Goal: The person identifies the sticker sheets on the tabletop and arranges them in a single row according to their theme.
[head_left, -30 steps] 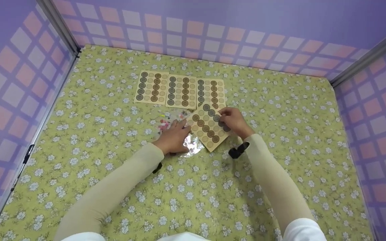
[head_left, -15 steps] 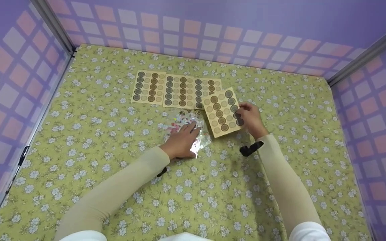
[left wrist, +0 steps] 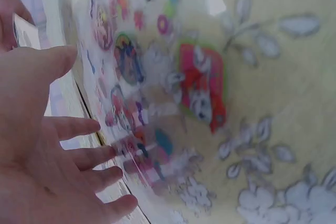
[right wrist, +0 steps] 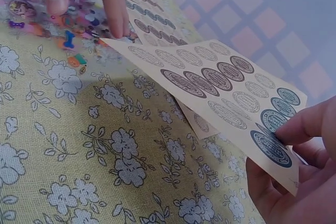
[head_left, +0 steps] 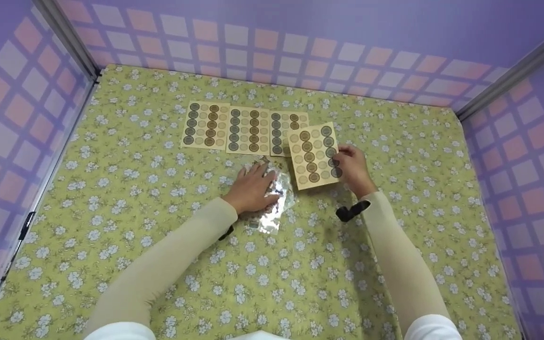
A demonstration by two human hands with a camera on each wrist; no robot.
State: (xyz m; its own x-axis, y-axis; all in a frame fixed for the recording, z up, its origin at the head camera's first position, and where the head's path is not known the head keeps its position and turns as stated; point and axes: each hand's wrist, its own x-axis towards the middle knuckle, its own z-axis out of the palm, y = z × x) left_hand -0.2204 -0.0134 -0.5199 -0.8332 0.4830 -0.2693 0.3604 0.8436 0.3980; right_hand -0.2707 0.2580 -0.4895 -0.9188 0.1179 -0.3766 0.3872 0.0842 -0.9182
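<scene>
My right hand (head_left: 354,167) pinches a cream sticker sheet (head_left: 317,153) by its right edge. Columns of round printed stickers cover that sheet, some dark, some pale. In the right wrist view the held sheet (right wrist: 210,82) is tilted above the cloth. My left hand (head_left: 252,189) lies over clear sticker sheets (head_left: 274,203) with its fingers spread. The left wrist view shows colourful cartoon stickers (left wrist: 202,82) on the see-through film near the extended fingers (left wrist: 89,156). How firmly they touch the film, I cannot tell.
Three similar sheets lie in a row behind the hands: a left one (head_left: 206,125), a middle one (head_left: 248,130) and a right one (head_left: 281,137), partly covered by the held sheet. Flowered yellow cloth (head_left: 196,283) covers the table. Purple checked walls (head_left: 347,28) enclose it.
My right hand has carried its sheet right and turned it more upright, away from the clear sheets. My left hand has stayed over the clear sheets, shifting slightly.
</scene>
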